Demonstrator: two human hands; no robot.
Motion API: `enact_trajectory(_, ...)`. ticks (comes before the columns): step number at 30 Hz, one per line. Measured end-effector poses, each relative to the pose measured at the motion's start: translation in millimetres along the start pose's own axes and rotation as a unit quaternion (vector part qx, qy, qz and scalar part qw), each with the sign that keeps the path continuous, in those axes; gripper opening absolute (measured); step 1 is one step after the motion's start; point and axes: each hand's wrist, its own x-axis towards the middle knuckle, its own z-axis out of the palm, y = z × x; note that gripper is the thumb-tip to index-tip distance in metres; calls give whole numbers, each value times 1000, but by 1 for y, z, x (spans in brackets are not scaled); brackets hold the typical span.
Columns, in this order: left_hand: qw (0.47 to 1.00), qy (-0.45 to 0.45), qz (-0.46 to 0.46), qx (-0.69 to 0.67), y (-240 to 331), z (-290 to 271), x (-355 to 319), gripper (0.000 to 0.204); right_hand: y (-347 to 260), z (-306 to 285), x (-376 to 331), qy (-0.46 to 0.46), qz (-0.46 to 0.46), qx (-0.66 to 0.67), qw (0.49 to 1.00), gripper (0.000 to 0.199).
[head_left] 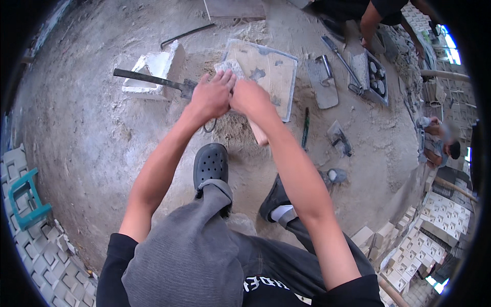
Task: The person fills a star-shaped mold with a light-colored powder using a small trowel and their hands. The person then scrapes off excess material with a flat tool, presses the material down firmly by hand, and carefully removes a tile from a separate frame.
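My right hand [250,97] is closed around a wooden bar [259,132], whose bare lower end sticks out below the fist. My left hand [212,96] rests against it, fingers stretched flat over a pale, dust-covered end [230,66]. Whether both ends belong to one bar is hidden under the hands. Beneath and beyond them lies a square, dusty panel [280,84] with a metal edge. Left of the hands, a dark-handled tool [148,77] leans across a broken white block [176,59]; its head is partly covered by my left hand.
A hammer [326,71] lies on a flat plate right of the panel. Nearby are a trowel [338,139] and a metal mould [377,77] with round cavities. Another person's arm [369,25] reaches in at the upper right. A teal stool [28,199] stands far left.
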Motion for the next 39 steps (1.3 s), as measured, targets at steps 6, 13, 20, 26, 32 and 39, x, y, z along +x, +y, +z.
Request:
enact_trajectory(6,999,32,25,-33,56,28,-80,62,16,35,-99,-18,10,5,1000,30)
enact_trajectory(13,993,-29,86,-71,85,19,-119,64,34,43,-155,-51,24,6,998,33)
enact_trajectory(20,996,55,34,63,19,-26,23,65,10,-31,-17,40,16,-5,999,27)
enact_trajectory(26,999,-47,28,1,-22,-26,88,68,10,-52,67,1,30,-45,999,26)
enact_trajectory(32,999,11,47,-12,15,19,30,64,25,-7,-7,-2,48,16,999,28)
enact_trajectory(39,995,33,88,-28,81,38,-75,63,40,35,-122,-26,67,38,997,33)
